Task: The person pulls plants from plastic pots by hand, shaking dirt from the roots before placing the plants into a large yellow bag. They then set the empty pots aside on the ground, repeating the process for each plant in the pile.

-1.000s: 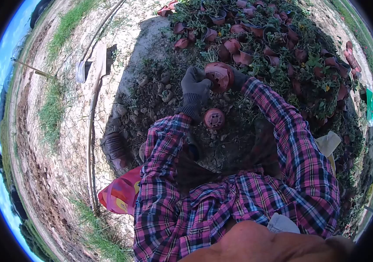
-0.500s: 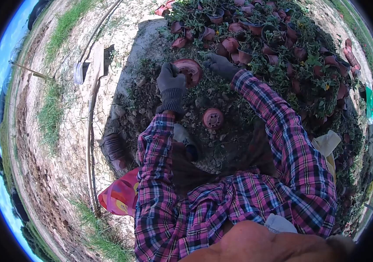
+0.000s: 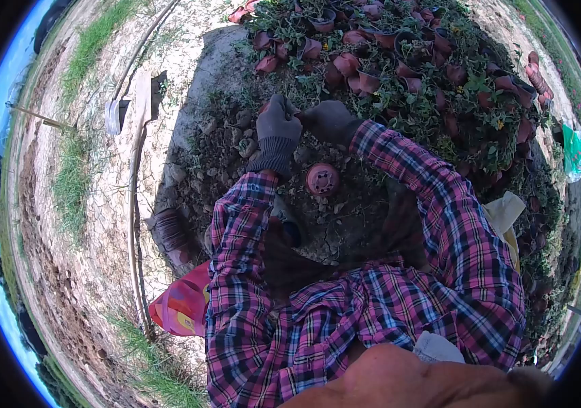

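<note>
My left hand (image 3: 278, 124), in a dark grey glove, is closed on a reddish plastic pot (image 3: 264, 107), of which only a small edge shows past the fingers. Close against it on the right is my right hand (image 3: 330, 121), also gloved, with its fingers drawn together near the left fingertips. Whether it grips anything is hidden. Below the hands another reddish pot (image 3: 322, 180) rests upside down on the soil, its base holes showing.
A large heap of reddish pots (image 3: 346, 64) tangled with green weeds spreads ahead and right. Nested pots (image 3: 173, 228) lie at the left, near a long-handled hoe (image 3: 142, 102). A red bag (image 3: 183, 302) sits beside my left side.
My hands have come together; the right moved left to meet the left. The pot in my left hand, earlier showing its round opening, is now mostly hidden. The whole view has shifted slightly.
</note>
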{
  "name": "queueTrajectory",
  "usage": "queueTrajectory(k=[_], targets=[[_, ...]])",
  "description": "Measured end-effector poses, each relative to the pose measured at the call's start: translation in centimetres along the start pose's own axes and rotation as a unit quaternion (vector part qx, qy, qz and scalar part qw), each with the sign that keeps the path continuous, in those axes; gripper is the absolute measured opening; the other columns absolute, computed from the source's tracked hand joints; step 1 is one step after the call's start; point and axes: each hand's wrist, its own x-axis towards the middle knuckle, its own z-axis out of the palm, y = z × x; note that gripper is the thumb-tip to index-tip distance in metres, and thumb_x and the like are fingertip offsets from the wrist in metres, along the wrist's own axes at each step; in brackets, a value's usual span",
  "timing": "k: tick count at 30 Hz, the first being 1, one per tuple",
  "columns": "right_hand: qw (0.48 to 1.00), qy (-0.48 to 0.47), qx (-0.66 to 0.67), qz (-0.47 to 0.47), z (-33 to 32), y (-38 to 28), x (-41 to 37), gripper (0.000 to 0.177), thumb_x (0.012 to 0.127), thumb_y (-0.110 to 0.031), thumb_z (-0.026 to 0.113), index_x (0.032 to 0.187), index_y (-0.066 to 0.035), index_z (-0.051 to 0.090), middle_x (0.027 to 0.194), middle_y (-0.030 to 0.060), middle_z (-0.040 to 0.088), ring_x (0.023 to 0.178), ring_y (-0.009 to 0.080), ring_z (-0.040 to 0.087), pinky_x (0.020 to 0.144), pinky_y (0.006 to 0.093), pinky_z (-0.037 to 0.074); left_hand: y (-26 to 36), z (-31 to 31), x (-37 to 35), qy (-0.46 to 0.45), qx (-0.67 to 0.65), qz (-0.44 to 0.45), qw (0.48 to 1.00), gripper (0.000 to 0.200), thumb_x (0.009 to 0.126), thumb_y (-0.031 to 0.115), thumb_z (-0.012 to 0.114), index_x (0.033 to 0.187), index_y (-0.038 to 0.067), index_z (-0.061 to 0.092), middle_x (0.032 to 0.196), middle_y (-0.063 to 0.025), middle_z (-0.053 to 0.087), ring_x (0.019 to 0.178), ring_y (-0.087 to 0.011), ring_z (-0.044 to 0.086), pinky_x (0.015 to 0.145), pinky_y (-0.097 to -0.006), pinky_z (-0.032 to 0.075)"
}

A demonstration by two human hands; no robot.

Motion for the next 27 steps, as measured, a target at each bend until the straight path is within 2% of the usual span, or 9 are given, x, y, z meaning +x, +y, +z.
queueTrajectory(k=[5,10,12,14,17,19,21,25,27], targets=[[0.973,0.006,0.22,0.074,0.3,0.9,0.5,0.02,0.079,-0.026,0.055,0.091,-0.015,0.066,0.078,0.0088,0.065,0.071,0.0298,0.062,0.066,0.0409,0.049,0.7,-2.3,0.7,0.041,-0.129,-0.06,0.989,0.022,0.072,0.006,0.056,0.093,0.003,0.05,0.069,-0.0155,0.059,0.063,-0.0303,0.06,0.058,-0.0376,0.046],[0.79,-0.039,0.582,0.189,0.8,3.7,2.5,0.027,0.086,-0.026,0.055,0.079,-0.001,0.062,0.063,0.0051,0.061,0.052,0.0159,0.057,0.052,0.0302,0.046,0.8,-5.1,1.3,0.131,-0.204,-0.051,0.969,0.031,0.074,0.006,0.058,0.103,0.002,0.048,0.07,-0.0134,0.061,0.064,-0.0255,0.063,0.061,-0.0342,0.048],[0.989,0.089,0.082,0.082,10.5,10.0,2.0,0.029,0.088,-0.028,0.053,0.077,-0.003,0.06,0.059,0.0028,0.057,0.048,0.0112,0.052,0.047,0.0261,0.042,0.3,-3.6,1.1,0.137,-0.188,-0.036,0.972,0.031,0.074,0.007,0.058,0.104,0.004,0.048,0.07,-0.0127,0.061,0.064,-0.0254,0.063,0.06,-0.0347,0.048],[0.983,0.163,0.022,0.077,11.7,11.8,4.9,0.027,0.088,-0.027,0.053,0.076,-0.004,0.06,0.057,0.0023,0.055,0.047,0.0104,0.051,0.044,0.0253,0.041,1.3,-5.6,2.1,0.14,-0.142,-0.042,0.979,0.032,0.074,0.009,0.058,0.104,0.004,0.048,0.07,-0.0126,0.061,0.065,-0.0266,0.062,0.06,-0.0357,0.048],[0.831,0.044,0.489,0.262,7.9,9.3,2.4,0.019,0.085,-0.017,0.052,0.073,-0.005,0.06,0.058,0.0039,0.057,0.05,0.015,0.054,0.046,0.0297,0.045,0.1,-5.0,0.8,0.1,-0.09,-0.086,0.987,0.034,0.074,0.011,0.059,0.106,0.005,0.048,0.071,-0.0126,0.06,0.066,-0.0281,0.062,0.06,-0.0371,0.047],[0.813,0.051,0.494,0.304,9.2,10.9,1.7,0.015,0.084,-0.011,0.047,0.075,-0.005,0.059,0.056,0.004,0.056,0.048,0.0151,0.054,0.044,0.0292,0.043,0.1,-4.3,1.5,0.098,-0.078,-0.064,0.99,0.035,0.074,0.013,0.059,0.106,0.006,0.048,0.071,-0.0129,0.06,0.067,-0.0288,0.062,0.06,-0.0377,0.047],[0.967,0.021,0.163,0.194,8.8,12.6,0.2,0.015,0.083,-0.013,0.051,0.075,-0.005,0.061,0.059,0.0066,0.058,0.049,0.0159,0.055,0.046,0.0291,0.045,0.9,-3.1,1.0,0.098,-0.077,-0.021,0.992,0.035,0.074,0.014,0.059,0.106,0.006,0.048,0.072,-0.0132,0.06,0.068,-0.0296,0.062,0.061,-0.0381,0.047],[0.839,0.059,0.419,0.343,8.0,11.5,-1.7,0.016,0.083,-0.015,0.052,0.075,-0.005,0.061,0.061,0.0087,0.06,0.047,0.017,0.055,0.043,0.0306,0.045,0.9,-4.0,0.8,0.092,-0.048,-0.044,0.994,0.035,0.075,0.016,0.059,0.107,0.006,0.05,0.073,-0.0127,0.061,0.069,-0.0308,0.062,0.062,-0.0395,0.048],[0.908,0.038,0.325,0.26,9.7,14.7,-2.3,0.024,0.086,-0.023,0.052,0.073,-0.004,0.06,0.061,0.0079,0.06,0.044,0.0153,0.053,0.038,0.0294,0.042,0.6,-3.7,0.7,0.078,-0.037,-0.041,0.995,0.034,0.075,0.018,0.059,0.105,0.005,0.051,0.073,-0.0127,0.061,0.07,-0.0308,0.061,0.063,-0.0397,0.048]])
